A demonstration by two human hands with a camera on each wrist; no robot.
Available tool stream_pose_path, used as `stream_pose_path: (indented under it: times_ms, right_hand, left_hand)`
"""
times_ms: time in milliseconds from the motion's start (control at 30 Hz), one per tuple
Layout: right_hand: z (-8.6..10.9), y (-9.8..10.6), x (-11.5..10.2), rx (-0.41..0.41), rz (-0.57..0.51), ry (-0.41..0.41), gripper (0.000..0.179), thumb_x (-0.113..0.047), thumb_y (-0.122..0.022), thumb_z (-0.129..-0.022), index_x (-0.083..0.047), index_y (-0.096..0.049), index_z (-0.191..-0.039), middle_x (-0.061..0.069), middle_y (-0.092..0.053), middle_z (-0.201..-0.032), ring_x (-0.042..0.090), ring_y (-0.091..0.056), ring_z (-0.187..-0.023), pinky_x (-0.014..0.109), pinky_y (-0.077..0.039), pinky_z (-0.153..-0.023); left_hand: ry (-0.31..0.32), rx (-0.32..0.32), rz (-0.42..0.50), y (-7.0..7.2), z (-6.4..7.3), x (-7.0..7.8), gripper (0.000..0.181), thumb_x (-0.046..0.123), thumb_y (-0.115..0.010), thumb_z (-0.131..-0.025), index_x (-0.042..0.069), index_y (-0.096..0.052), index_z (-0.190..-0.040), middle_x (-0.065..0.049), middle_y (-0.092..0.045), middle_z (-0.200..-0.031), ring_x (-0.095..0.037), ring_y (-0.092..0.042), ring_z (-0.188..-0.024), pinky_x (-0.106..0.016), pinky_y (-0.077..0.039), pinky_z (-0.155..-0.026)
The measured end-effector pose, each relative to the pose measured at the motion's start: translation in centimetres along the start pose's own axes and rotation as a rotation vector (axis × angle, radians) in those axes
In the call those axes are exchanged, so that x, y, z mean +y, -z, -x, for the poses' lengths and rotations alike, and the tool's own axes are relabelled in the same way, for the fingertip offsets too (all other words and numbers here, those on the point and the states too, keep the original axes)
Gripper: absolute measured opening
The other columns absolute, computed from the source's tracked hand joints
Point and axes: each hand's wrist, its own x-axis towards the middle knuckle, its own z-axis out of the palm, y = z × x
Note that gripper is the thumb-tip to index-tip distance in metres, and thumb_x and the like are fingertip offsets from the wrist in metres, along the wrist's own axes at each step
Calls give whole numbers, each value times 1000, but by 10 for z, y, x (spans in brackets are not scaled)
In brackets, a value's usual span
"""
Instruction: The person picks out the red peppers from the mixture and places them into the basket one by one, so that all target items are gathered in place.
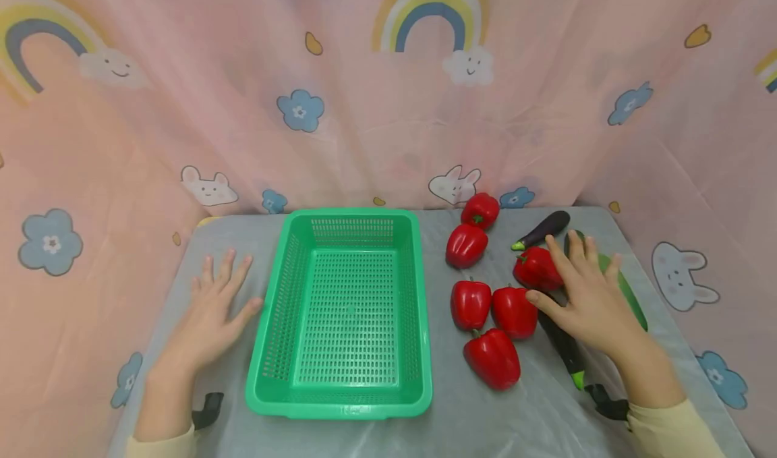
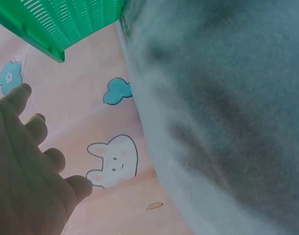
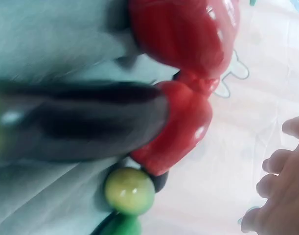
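Note:
My left hand [image 1: 206, 320] hovers over the grey cloth left of a green plastic basket [image 1: 340, 409], its fingers spread and nothing in them. In the left wrist view its fingertips [image 2: 80, 187] stand apart from the basket. Over the vegetables on the right is my right hand [image 1: 589, 306], also spread and holding nothing. Below and beside it lie a red bell pepper [image 1: 537, 269], a dark eggplant [image 1: 561, 343] and a long green vegetable [image 1: 631, 299], partly hidden by the hand. The right wrist view shows the eggplant [image 3: 80, 122] close up.
Several more red bell peppers [image 1: 493, 360] lie between the basket and the right hand. A smaller eggplant [image 1: 546, 227] rests near the back edge. A pink patterned curtain [image 1: 376, 141] surrounds the grey-covered table [image 1: 443, 424]. Dark straps [image 1: 208, 409] show by both wrists.

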Motion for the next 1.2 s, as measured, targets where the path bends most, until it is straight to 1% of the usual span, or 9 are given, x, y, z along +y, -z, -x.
stream_pose_path:
  times_ms: [133, 333, 633, 733, 833, 900, 967, 1033, 1200]
  right_hand:
    - [-7, 2, -7, -15, -34, -2, 110, -62, -69, -98, -6, -12, -175, 39, -6, -175, 62, 3, -161, 84, 19, -114]
    - [-19, 4, -17, -46, -127, -16, 110, -59, -69, -100, -4, -11, -174, 36, -7, -176, 61, -2, -161, 80, 18, -118]
    - [-31, 7, -29, -85, -184, -8, 106, -53, -73, -100, -3, -15, -174, 36, -14, -175, 59, -14, -160, 74, 8, -126]
    - [-36, 6, -31, -109, -220, -27, 106, -53, -73, -100, -6, -13, -175, 34, -13, -176, 58, -14, -161, 80, -9, -124]
    - [-41, 8, -32, -139, -259, -44, 105, -52, -71, -102, -7, -11, -175, 32, -12, -177, 57, -15, -161, 84, -31, -113]
    - [-45, 8, -32, -151, -277, -49, 103, -52, -70, -103, -8, -12, -175, 31, -15, -177, 57, -19, -160, 85, -40, -104]
    - [-49, 9, -33, -153, -291, -51, 100, -52, -69, -103, -7, -16, -175, 30, -21, -176, 56, -27, -157, 81, -46, -101]
    - [-53, 10, -34, -148, -299, -51, 96, -51, -69, -104, -6, -21, -173, 31, -31, -171, 55, -38, -150, 78, -50, -100]
    - [-64, 13, -36, -129, -325, -52, 84, -48, -67, -106, -4, -33, -169, 32, -49, -159, 54, -55, -135, 72, -58, -94]
  left_hand:
    - [-3, -14, 26, -3, 1, 0, 80, 51, -55, -112, 24, -17, -177, -10, 1, -183, -44, 16, -165, -73, 4, -128]
    - [11, -40, 105, -12, 4, 2, 79, 49, -55, -112, 27, -16, -177, -6, -2, -184, -45, 4, -167, -79, -9, -125]
    - [0, -6, 171, -21, 9, 3, 79, 43, -61, -111, 32, -18, -176, 2, -9, -183, -37, -8, -168, -78, -21, -123]
    - [-30, 3, 176, -21, 11, 5, 81, 39, -67, -108, 32, -22, -176, 4, -14, -183, -35, -13, -168, -77, -25, -123]
    - [-70, 20, 199, -22, 14, 8, 80, 33, -72, -106, 31, -29, -174, 5, -21, -181, -34, -19, -167, -75, -28, -122]
    - [-101, 43, 221, -23, 16, 10, 78, 27, -75, -104, 28, -36, -172, 4, -26, -180, -34, -24, -165, -74, -30, -122]
    - [-130, 75, 235, -25, 18, 13, 76, 22, -77, -102, 23, -43, -169, 2, -31, -178, -35, -31, -163, -73, -33, -121]
    - [-161, 116, 242, -27, 19, 15, 73, 18, -80, -99, 19, -50, -165, 0, -36, -176, -36, -38, -159, -66, -38, -121]
    - [-282, 238, 303, -35, 20, 20, 65, 1, -85, -86, 6, -67, -148, -10, -53, -165, -33, -55, -148, -28, -43, -119]
